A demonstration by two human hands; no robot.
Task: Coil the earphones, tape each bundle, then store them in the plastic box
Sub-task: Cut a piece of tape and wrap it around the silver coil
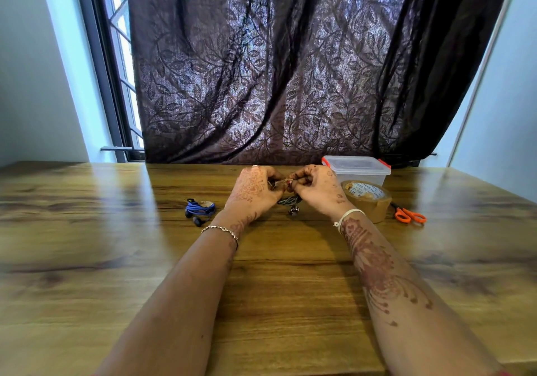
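Note:
My left hand (253, 189) and my right hand (315, 187) meet above the table's far middle. Between their fingertips they pinch a small strip of brown tape (279, 183). A grey coiled earphone bundle (289, 200) hangs under my right hand, with its earbuds (294, 210) dangling near the table. A blue coiled earphone bundle (200, 209), with a band of tape round it, lies on the table to the left of my left hand. The clear plastic box (356, 169) with red clips stands shut behind my right hand.
A roll of brown packing tape (366, 198) lies in front of the box. Orange-handled scissors (409, 215) lie to its right. The wooden table (87, 245) ends at a dark leaf-patterned curtain (290, 70) and a window.

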